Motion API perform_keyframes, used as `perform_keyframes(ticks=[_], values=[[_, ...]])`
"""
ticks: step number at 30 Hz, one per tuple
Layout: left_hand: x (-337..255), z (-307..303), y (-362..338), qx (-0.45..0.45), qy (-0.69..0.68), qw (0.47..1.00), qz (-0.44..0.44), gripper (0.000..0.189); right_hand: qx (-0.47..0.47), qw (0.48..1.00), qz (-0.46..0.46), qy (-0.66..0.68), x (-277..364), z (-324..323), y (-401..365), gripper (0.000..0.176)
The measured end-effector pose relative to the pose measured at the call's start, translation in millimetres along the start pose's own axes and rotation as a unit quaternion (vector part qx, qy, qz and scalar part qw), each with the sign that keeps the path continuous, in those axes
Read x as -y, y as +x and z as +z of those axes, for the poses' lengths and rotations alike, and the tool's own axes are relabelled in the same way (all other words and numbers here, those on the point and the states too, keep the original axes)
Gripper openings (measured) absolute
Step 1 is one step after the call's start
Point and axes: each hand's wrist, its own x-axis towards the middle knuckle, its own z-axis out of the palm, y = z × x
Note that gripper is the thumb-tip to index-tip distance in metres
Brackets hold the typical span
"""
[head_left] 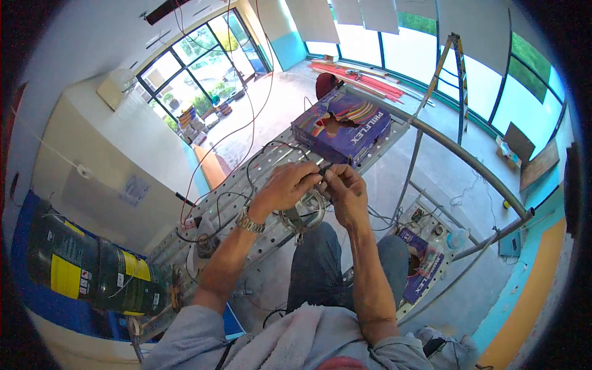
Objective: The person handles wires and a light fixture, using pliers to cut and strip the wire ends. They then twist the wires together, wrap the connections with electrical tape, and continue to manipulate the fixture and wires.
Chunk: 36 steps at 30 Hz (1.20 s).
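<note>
My left hand [287,187], with a metal-band watch on its wrist, and my right hand [348,192] meet in front of me. Between their fingertips they pinch a small black piece [325,169], possibly wire or tape; its exact kind is too small to tell. Just below the hands is a round metal light fixture ring [316,213], partly covered by the left hand. Black cable [248,169] runs over the perforated metal scaffold plank [271,161] near the left hand. Beyond the fingers lies a purple PHILFLEX box [342,126] with a torn opening.
Scaffold pipe [472,161] curves along the right. Another PHILFLEX box [421,262] sits lower, below my right arm. Dark buckets with yellow labels [98,268] are at left. A stepladder [445,68] stands by the windows. Red wires [253,117] hang ahead.
</note>
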Motion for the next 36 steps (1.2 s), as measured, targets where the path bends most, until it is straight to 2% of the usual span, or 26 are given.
perform_keyframes(ticks=[3,7,9,12,16,19,22,28,30,32,34,36], values=[[0,2,-2,-0.031,-0.006,0.999,0.011,0.028,-0.005,1.000,0.008,0.007,0,0,-1,0.009],[-1,-2,-3,-0.017,0.001,1.000,0.014,0.025,-0.039,0.998,0.020,-0.036,1,4,-2,0.009],[0,-4,-1,0.009,0.013,1.000,0.010,0.025,-0.027,0.999,0.002,-0.043,2,4,-3,0.010],[8,4,-3,-0.042,0.004,0.998,0.053,0.025,-0.021,0.999,0.000,-0.050,2,5,-3,0.008],[13,3,-6,-0.027,0.020,0.997,0.063,0.026,-0.017,0.994,-0.018,-0.106,1,8,-2,0.006],[11,1,-5,-0.005,0.027,0.997,0.070,0.026,-0.004,0.981,-0.103,-0.162,-5,5,4,0.006],[8,-3,-3,0.025,0.034,0.997,0.062,0.025,0.016,0.969,-0.118,-0.218,-3,0,5,0.008],[20,0,-2,0.020,0.026,0.998,0.051,0.022,0.039,0.894,-0.216,-0.391,7,0,6,0.013],[22,-3,-2,0.038,0.018,0.999,0.020,0.021,0.023,0.946,-0.160,-0.280,-3,2,6,0.011],[23,-3,-3,0.025,0.004,0.999,0.029,0.023,0.020,0.980,-0.098,-0.173,-7,1,5,0.010],[24,-2,-4,0.003,0.000,0.999,0.045,0.024,0.031,0.997,-0.027,-0.072,0,2,0,0.009],[24,2,-4,-0.030,0.007,0.997,0.069,0.025,0.035,0.997,-0.014,-0.066,-2,-4,1,0.010]])
